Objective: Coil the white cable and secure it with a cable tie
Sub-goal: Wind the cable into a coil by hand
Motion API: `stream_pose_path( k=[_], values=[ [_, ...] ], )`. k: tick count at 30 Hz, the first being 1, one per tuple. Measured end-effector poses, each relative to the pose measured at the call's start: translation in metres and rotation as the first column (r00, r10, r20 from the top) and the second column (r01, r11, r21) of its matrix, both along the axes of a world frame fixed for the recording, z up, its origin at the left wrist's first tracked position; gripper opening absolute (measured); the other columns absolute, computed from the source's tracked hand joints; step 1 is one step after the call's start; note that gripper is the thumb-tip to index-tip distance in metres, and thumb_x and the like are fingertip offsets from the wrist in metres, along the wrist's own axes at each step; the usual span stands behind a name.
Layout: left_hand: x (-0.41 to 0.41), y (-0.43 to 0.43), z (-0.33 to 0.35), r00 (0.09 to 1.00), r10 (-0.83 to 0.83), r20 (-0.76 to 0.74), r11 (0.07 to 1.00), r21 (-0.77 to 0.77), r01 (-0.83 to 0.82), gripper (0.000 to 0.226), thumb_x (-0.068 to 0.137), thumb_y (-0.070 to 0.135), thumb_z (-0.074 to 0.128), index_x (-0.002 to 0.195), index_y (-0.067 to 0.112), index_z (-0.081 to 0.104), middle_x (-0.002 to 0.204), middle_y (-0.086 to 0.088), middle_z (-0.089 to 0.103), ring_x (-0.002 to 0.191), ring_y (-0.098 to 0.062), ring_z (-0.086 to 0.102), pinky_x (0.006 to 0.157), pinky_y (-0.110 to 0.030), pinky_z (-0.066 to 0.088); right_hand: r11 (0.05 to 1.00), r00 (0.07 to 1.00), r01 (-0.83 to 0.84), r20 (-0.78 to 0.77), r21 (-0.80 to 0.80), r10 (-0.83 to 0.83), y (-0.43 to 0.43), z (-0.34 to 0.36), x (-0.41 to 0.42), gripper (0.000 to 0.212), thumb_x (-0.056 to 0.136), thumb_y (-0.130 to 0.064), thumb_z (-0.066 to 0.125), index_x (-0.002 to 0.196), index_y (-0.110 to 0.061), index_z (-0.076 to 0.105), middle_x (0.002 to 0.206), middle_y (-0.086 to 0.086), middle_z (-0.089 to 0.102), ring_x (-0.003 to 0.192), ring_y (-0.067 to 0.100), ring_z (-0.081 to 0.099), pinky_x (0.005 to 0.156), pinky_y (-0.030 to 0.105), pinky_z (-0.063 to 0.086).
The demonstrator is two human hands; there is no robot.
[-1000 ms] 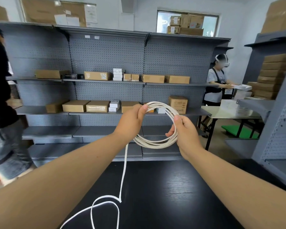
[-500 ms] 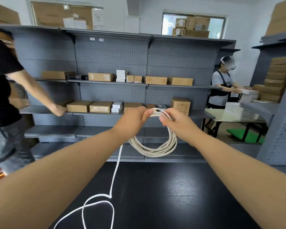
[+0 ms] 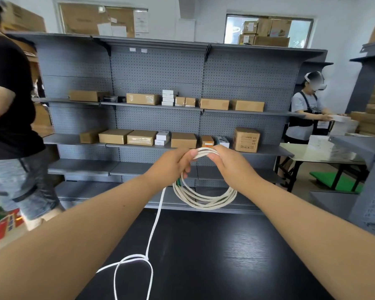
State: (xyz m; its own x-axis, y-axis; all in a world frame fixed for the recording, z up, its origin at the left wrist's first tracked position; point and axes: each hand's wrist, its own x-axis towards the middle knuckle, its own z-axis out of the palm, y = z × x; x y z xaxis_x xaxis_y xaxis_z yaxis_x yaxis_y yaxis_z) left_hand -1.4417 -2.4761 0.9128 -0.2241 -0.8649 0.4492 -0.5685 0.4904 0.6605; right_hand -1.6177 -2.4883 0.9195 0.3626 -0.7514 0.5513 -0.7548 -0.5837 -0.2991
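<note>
White cable hangs as a coil of several loops, held in the air above the black counter. We record both hands at the coil's top, close together: the left hand has its fingers curled round the strands, and the right hand grips them just beside it. One loose length drops from the left hand to the counter and forms a loop there. Grey shelving stands behind.
</note>
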Motion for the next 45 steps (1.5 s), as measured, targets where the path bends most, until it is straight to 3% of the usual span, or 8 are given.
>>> stream_pose_path(
  k=[5, 8, 15, 20, 28, 33, 36, 45],
  values=[
    [0.012, -0.001, -0.007, 0.947, -0.025, -0.32, 0.972, 0.215, 0.098, 0.047, 0.096, 0.048, 0.031, 0.098, 0.016, 0.065, 0.077, -0.001, 0.068, 0.075, -0.015, 0.063, 0.08, -0.03, 0.047, 0.999, 0.991, 0.041, 0.123, 0.026, -0.044, -0.006, 0.004, -0.001, 0.029, 0.099, -0.031, 0.034, 0.099, -0.009, 0.053, 0.069, -0.006, 0.046, 0.067, 0.016, 0.045, 0.055, 0.029, 0.031],
    [0.013, -0.003, -0.014, 0.877, 0.02, -0.48, 0.944, 0.298, 0.142, 0.036, 0.093, 0.044, 0.042, 0.097, 0.015, 0.064, 0.082, -0.004, 0.068, 0.074, -0.013, 0.066, 0.073, -0.025, 0.052, 0.995, 0.955, 0.086, 0.279, 0.052, -0.097, -0.009, 0.005, 0.002, 0.029, 0.099, -0.031, 0.034, 0.097, -0.009, 0.053, 0.071, -0.005, 0.047, 0.072, 0.018, 0.045, 0.055, 0.026, 0.031],
    [0.009, -0.003, -0.017, 0.787, 0.056, -0.614, 0.94, 0.298, 0.165, 0.029, 0.093, 0.04, 0.048, 0.081, 0.017, 0.06, 0.081, -0.002, 0.068, 0.076, -0.016, 0.064, 0.08, -0.03, 0.054, 0.976, 0.787, 0.2, 0.578, 0.091, -0.215, -0.014, -0.001, 0.017, 0.027, 0.099, -0.03, 0.034, 0.087, -0.01, 0.048, 0.067, 0.0, 0.046, 0.069, 0.024, 0.047, 0.06, 0.034, 0.034],
    [-0.001, -0.001, -0.01, 0.674, 0.104, -0.732, 0.957, 0.257, 0.132, 0.025, 0.097, 0.038, 0.04, 0.091, 0.019, 0.054, 0.082, -0.001, 0.067, 0.072, -0.014, 0.065, 0.057, -0.02, 0.051, 0.966, 0.624, 0.22, 0.741, 0.137, -0.247, -0.016, -0.012, 0.038, 0.03, 0.098, -0.035, 0.033, 0.087, -0.012, 0.048, 0.066, 0.001, 0.045, 0.068, 0.027, 0.048, 0.066, 0.048, 0.047],
    [-0.001, -0.008, -0.011, 0.763, 0.204, -0.613, 0.978, 0.09, -0.189, 0.03, 0.098, 0.04, 0.035, 0.085, 0.019, 0.053, 0.062, 0.003, 0.044, 0.059, -0.015, 0.046, 0.063, -0.033, 0.045, 0.962, 0.47, 0.178, 0.842, 0.205, -0.266, -0.011, -0.026, 0.06, 0.025, 0.097, -0.038, 0.035, 0.083, -0.022, 0.049, 0.063, -0.003, 0.043, 0.063, 0.019, 0.043, 0.067, 0.045, 0.047],
    [0.002, -0.006, -0.008, 0.738, 0.094, -0.669, 0.991, 0.132, -0.007, 0.023, 0.099, 0.035, 0.034, 0.099, 0.02, 0.051, 0.083, 0.0, 0.062, 0.075, -0.014, 0.06, 0.073, -0.03, 0.05, 0.954, 0.429, 0.21, 0.856, 0.215, -0.287, -0.01, -0.028, 0.065, 0.027, 0.097, -0.038, 0.034, 0.094, -0.018, 0.052, 0.066, -0.006, 0.045, 0.07, 0.02, 0.046, 0.074, 0.049, 0.05],
    [0.008, -0.004, -0.006, 0.708, 0.023, -0.706, 0.982, 0.148, 0.115, 0.026, 0.1, 0.036, 0.034, 0.094, 0.018, 0.051, 0.068, -0.001, 0.06, 0.064, -0.015, 0.063, 0.066, -0.026, 0.051, 0.951, 0.422, 0.227, 0.858, 0.211, -0.291, -0.009, -0.026, 0.066, 0.027, 0.098, -0.039, 0.033, 0.094, -0.019, 0.051, 0.067, -0.005, 0.045, 0.07, 0.02, 0.046, 0.073, 0.048, 0.05],
    [0.022, -0.006, 0.0, 0.831, 0.005, -0.557, 0.995, 0.084, 0.05, 0.03, 0.099, 0.038, 0.031, 0.085, 0.017, 0.048, 0.061, 0.003, 0.035, 0.05, -0.012, 0.034, 0.053, -0.031, 0.041, 0.966, 0.483, 0.135, 0.837, 0.219, -0.257, 0.003, -0.024, 0.069, 0.025, 0.1, -0.032, 0.03, 0.1, -0.016, 0.05, 0.072, -0.002, 0.05, 0.059, 0.015, 0.055, 0.059, 0.031, 0.045]
  ],
)
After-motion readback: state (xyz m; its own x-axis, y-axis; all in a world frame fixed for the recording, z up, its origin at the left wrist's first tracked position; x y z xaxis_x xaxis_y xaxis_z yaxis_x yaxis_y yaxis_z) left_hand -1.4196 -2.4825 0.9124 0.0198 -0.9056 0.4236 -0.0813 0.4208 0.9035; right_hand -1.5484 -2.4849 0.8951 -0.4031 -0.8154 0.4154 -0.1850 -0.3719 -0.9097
